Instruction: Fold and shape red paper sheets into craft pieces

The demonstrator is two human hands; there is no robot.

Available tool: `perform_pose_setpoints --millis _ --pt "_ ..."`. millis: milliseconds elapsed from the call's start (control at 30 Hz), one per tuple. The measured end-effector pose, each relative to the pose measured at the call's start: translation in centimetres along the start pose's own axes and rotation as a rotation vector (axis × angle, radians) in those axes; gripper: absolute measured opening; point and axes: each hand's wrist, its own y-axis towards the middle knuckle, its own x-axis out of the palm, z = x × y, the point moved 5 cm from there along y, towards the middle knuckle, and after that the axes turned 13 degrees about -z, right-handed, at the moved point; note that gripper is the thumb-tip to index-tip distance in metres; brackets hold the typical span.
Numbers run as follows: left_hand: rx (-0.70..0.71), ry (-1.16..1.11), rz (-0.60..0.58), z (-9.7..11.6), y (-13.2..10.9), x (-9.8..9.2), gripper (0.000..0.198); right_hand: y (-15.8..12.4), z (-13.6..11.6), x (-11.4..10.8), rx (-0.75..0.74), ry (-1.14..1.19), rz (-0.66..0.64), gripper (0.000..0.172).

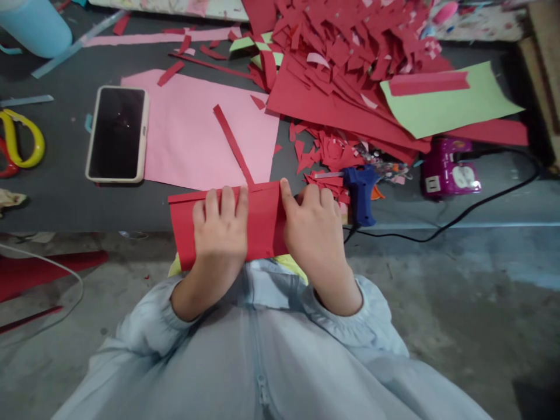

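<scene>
now, both bare hands (221, 230) (314, 224) rest on rectangular red paper (265, 227), narrowly folded.

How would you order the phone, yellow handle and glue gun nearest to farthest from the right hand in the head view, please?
1. Glue gun, beside the right hand.
2. Phone, on the left.
3. Yellow handle, far left edge.

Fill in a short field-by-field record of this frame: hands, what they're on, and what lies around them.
Left hand: on the red sheet, fingertips near its far edge
Right hand: on the sheet's right end
Just beyond: pink paper with a red strip on it
Left side: phone, dark screen
Right side: blue glue gun, purple item
Far side: heap of red paper pieces
Thumbs' grip: cannot tell
</scene>
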Motion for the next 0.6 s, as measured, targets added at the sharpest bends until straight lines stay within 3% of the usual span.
perform_pose_setpoints --millis 200,400,600 --pt "0.027 -0.015 -0.043 1.0 1.0 -0.1 0.054 -0.1 -0.1 0.0 -0.016 -0.006 0.077 0.052" --pt "-0.047 0.054 0.042 -1.8 -1.0 -0.5 0.050 -0.1 0.0 0.0 -0.045 -0.001 0.130 0.053" --pt "-0.117 0.067 0.103 -4.5 -3.0 -0.8 0.050 0.0 0.2 0.0 -0.037 0.020 0.042 0.055"
